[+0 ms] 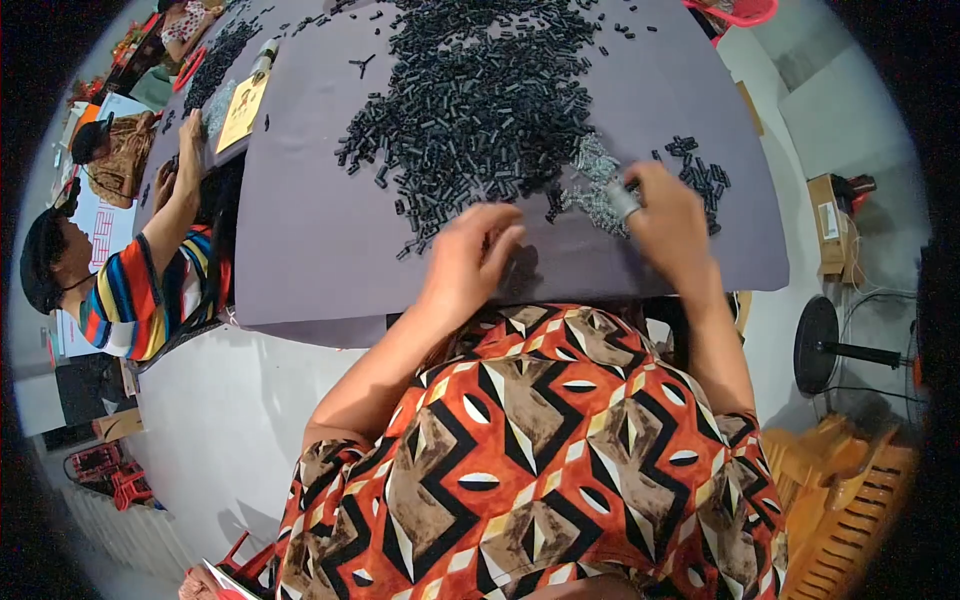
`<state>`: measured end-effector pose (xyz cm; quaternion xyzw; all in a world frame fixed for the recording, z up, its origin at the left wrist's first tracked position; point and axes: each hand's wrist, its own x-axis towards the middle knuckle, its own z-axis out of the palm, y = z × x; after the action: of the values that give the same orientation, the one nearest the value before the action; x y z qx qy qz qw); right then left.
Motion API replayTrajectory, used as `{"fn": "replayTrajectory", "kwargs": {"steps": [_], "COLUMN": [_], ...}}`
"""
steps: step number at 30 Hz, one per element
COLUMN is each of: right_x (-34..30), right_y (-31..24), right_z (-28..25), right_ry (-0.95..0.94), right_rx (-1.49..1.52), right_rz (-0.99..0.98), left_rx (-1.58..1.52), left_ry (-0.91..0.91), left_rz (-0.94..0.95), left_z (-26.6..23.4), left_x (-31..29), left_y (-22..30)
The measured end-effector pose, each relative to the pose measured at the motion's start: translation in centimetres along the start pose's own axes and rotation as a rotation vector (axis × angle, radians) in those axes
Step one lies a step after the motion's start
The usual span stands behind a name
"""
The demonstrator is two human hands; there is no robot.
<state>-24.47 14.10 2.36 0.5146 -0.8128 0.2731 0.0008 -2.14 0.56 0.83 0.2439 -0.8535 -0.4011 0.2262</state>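
My right grip [668, 215] is curled, contents unclear, nearest the small pale shiny pieces [592, 195] just leftward; beyond my blurred left grip [468, 252], state unclear, spread small black cylindrical pieces [480, 125].

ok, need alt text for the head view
Two bare hands at a grey table: the left hand by the near edge of a large heap of black parts, the right hand at small clear parts, a smaller black pile beside it. A co-worker is at left.
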Motion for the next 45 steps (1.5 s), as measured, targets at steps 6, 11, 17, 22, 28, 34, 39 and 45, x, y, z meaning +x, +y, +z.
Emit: {"fn": "replayTrajectory", "kwargs": {"steps": [6,11,17,22,28,34,39,45], "right_x": [1.3,0.3,-0.6,-0.5,-1.6,-2.0,-1.9,-1.9], "right_y": [4.6,2.8,-1.1,-2.3,-2.6,-2.2,-1.6,-2.8], "right_z": [-2.1,-0.8,2.3,4.6,4.4,3.3,2.7,4.2], "right_ry": [0.031,0.168,-0.042,0.016,-0.03,-0.031,0.012,-0.059], "right_rx": [-0.182,-0.005,0.124,0.029,0.101,0.26,0.273,0.161], "right_rz": [0.223,0.047,-0.26,-0.365,-0.393,-0.301,-0.26,-0.341], "left_rx": [0.231,0.412,0.494,0.528,0.416,0.517,0.614,0.527], "left_ry": [0.066,0.014,0.032,-0.005,0.1,0.104,0.036,0.037], "left_rz": [0.317,0.354,0.308,0.231,0.246,0.289,0.24,0.271], "left_z": [1.5,3.7,3.2,0.8,-0.4,0.4,0.4,0.3], "left_x": [3.1,4.0,3.4,1.9,1.5,3.5,4.5,4.6], "left_y": [-0.5,-0.2,-1.0,-1.4,-2.1,-2.0,-1.9,-1.9]}}
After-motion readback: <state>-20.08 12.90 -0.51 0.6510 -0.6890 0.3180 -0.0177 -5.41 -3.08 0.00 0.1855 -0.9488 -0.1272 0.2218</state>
